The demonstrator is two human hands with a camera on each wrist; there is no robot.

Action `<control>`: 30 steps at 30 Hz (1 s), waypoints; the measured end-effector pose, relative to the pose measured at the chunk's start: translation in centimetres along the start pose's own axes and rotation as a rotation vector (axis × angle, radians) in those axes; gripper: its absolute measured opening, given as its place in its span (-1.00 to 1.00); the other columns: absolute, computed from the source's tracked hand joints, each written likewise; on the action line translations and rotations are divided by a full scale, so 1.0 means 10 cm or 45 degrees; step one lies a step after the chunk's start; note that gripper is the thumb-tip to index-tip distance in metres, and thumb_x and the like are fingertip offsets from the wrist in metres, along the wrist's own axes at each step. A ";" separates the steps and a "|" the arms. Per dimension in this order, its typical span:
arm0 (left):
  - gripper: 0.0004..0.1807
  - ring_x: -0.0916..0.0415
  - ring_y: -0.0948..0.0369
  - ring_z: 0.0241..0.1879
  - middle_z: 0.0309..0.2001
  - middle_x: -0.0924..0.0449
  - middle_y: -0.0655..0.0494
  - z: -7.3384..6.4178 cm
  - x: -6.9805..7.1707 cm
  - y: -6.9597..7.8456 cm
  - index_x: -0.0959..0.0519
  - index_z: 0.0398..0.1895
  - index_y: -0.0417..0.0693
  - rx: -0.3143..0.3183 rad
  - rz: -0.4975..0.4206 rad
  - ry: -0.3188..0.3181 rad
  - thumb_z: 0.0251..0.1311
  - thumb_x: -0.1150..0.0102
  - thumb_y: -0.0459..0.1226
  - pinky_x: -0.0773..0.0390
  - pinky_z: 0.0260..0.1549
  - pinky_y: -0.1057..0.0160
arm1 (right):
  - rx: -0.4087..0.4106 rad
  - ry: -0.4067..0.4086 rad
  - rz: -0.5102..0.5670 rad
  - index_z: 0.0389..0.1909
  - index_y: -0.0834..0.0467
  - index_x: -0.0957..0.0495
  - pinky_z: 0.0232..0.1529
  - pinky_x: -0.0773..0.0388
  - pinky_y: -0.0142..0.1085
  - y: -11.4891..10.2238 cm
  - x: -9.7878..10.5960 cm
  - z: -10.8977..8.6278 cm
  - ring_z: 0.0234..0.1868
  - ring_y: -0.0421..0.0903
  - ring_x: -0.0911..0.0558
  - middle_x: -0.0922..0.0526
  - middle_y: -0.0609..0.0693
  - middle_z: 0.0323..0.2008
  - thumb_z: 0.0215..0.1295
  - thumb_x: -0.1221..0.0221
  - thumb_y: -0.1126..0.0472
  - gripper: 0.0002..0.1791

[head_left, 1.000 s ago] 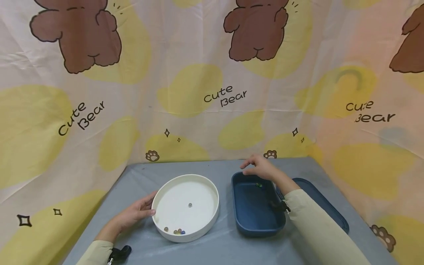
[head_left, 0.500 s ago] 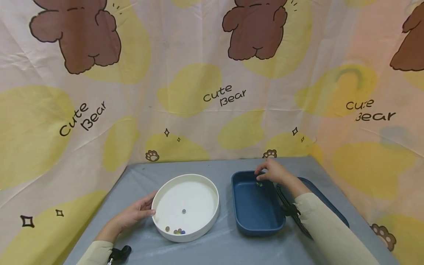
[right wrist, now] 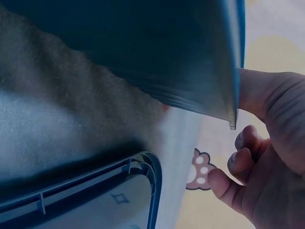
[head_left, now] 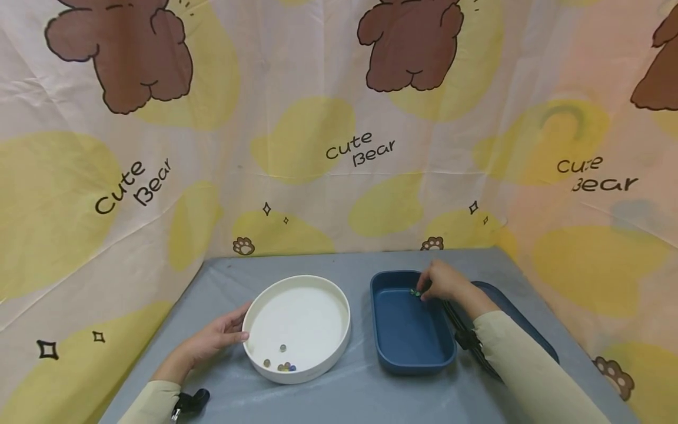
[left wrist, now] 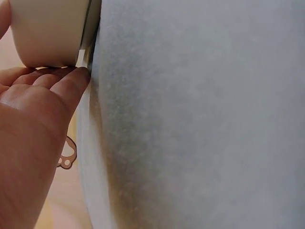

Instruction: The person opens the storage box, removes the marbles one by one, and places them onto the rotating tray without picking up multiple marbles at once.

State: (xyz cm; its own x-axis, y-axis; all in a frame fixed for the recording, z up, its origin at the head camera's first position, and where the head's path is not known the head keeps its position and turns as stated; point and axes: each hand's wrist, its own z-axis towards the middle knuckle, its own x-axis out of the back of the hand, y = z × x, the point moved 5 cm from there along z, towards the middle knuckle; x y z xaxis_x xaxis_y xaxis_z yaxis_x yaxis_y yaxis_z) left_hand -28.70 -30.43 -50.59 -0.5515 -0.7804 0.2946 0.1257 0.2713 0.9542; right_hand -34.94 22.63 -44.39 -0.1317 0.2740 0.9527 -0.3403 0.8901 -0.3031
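Note:
My left hand holds the left edge of a round white tray, thumb at the rim and fingers along the outer wall. Several small glass marbles lie near the tray's front edge, with a grey one just behind them. My right hand reaches over the right wall of a deep blue rectangular box, its thumb and forefinger bent down at small green marbles near the back. The box wall hides those fingertips in the right wrist view; I cannot tell whether they pinch a marble.
A blue lid lies on the grey-covered table right of the box, partly under my right forearm. Behind the table hangs a bear-print cloth. Black straps sit at both wrists.
My right hand has moved right and down, from above the box's back rim to the green marbles. The grey marble has rolled towards the tray's front left. My left hand stays at the tray.

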 end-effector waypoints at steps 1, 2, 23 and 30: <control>-0.08 0.20 -0.42 0.52 0.58 0.33 -0.47 0.00 0.00 0.00 0.24 0.59 -0.46 -0.002 -0.001 -0.002 0.42 -0.15 -0.39 -0.27 0.19 0.62 | -0.015 0.001 -0.013 -0.34 0.00 -0.79 0.28 -0.42 0.22 0.01 -0.01 -0.01 0.32 0.37 -0.40 -0.54 0.31 0.15 0.08 -0.53 0.18 -0.86; -0.08 0.20 -0.42 0.51 0.58 0.33 -0.48 0.01 -0.01 0.00 0.25 0.59 -0.46 -0.006 -0.004 -0.004 0.42 -0.15 -0.40 -0.27 0.20 0.62 | -0.024 0.004 -0.027 -0.35 0.00 -0.79 0.28 -0.42 0.22 0.01 -0.02 -0.02 0.34 0.39 -0.37 -0.49 0.36 0.19 0.06 -0.54 0.18 -0.86; -0.07 0.19 -0.43 0.52 0.58 0.36 -0.46 0.01 0.00 0.05 0.25 0.60 -0.43 0.037 0.023 0.004 0.43 -0.14 -0.37 -0.26 0.18 0.63 | -0.088 -0.019 -0.169 -0.40 -0.01 -0.76 -0.17 -0.57 -0.04 0.02 -0.18 0.01 -0.21 -0.01 -0.46 -0.48 0.04 -0.21 0.07 -0.53 0.18 -0.88; -0.07 0.20 -0.41 0.53 0.58 0.32 -0.45 0.00 0.00 0.04 0.22 0.60 -0.43 0.036 0.018 0.021 0.41 -0.17 -0.37 -0.25 0.18 0.64 | -0.081 -0.062 -0.184 -0.50 -0.03 -0.69 -0.26 -0.53 -0.12 -0.01 -0.20 0.01 -0.29 -0.06 -0.42 -0.43 0.02 -0.26 0.08 -0.52 0.22 -0.83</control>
State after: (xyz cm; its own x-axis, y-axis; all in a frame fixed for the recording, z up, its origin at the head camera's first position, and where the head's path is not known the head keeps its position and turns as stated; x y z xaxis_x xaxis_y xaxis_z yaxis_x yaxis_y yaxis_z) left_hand -28.69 -30.34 -50.23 -0.5362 -0.7856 0.3088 0.1101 0.2976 0.9483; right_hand -34.77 21.95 -46.31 -0.1314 0.1251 0.9834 -0.2992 0.9407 -0.1597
